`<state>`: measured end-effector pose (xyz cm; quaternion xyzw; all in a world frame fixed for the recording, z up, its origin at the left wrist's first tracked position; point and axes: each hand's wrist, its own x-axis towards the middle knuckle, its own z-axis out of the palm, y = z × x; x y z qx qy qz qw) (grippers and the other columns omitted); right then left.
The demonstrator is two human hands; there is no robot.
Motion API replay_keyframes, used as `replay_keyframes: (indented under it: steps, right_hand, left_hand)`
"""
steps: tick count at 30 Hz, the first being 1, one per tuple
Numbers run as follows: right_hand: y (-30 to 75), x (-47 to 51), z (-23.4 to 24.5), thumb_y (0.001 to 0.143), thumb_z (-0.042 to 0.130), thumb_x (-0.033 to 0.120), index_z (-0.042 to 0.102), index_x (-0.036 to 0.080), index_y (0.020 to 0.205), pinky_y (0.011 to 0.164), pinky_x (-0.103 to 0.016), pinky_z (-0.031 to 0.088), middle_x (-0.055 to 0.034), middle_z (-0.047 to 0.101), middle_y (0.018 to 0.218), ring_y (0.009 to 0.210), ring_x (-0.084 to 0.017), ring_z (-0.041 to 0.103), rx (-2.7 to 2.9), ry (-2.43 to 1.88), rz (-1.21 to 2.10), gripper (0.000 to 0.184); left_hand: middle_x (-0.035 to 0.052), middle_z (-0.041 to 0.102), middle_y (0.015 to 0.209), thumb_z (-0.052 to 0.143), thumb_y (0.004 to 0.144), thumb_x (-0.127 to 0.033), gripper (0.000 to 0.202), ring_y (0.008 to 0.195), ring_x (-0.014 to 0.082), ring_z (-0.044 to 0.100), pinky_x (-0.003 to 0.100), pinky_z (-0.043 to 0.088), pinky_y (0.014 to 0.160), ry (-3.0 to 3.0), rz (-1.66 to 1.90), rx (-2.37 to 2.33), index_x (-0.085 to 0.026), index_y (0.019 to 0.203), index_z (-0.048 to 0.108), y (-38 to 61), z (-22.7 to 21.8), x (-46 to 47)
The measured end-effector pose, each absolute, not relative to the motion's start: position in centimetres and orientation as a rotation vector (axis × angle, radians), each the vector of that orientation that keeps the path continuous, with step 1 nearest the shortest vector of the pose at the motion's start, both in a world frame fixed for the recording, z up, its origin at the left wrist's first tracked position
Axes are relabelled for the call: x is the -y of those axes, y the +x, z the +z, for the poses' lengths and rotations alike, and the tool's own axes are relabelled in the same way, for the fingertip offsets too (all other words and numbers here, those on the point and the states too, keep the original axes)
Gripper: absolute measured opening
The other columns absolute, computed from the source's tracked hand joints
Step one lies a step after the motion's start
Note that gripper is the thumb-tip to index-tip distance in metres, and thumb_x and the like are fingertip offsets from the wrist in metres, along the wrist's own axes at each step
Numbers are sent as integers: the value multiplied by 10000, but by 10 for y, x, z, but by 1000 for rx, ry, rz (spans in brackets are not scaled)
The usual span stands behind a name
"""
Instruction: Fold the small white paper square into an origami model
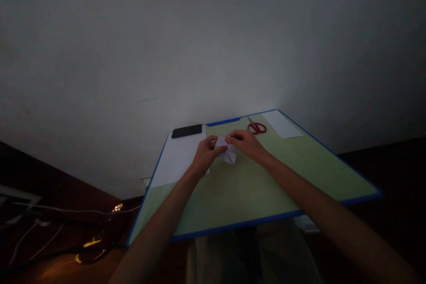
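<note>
Though small, angular white paper [229,157]

Dim exposure, low contrast. Light diffuse; direction cannot be told. Wall [213,44] grey, darkening toward the corners. Worktop [253,191] muted but readable; areas below and beside it near-black. Small yellow glints, lower left. General softness: creases in folded paper [229,157] poorly resolved. Wide-angle stretch toward frame edges.

Dim light, a plain pale wall [213,44] filling the far side, a blue-edged green table [259,186] nearer, deep shadow at left and right
</note>
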<state>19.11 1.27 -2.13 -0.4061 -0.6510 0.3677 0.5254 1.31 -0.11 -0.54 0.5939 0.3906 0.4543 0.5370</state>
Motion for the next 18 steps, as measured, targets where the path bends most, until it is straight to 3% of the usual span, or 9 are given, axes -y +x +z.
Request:
replay_keyframes:
  steps: [18]
  right_hand:
    - [195,-11,-18,834,638,340,778,173,831,743,-311,488,-52,769,846,796,-193,663,1639,-966,860,218]
  left_hand:
    - [84,762,826,857,680,-357,321,723,196,671,297,488,686,1390,1014,-933,-121,884,780,11,-10,0]
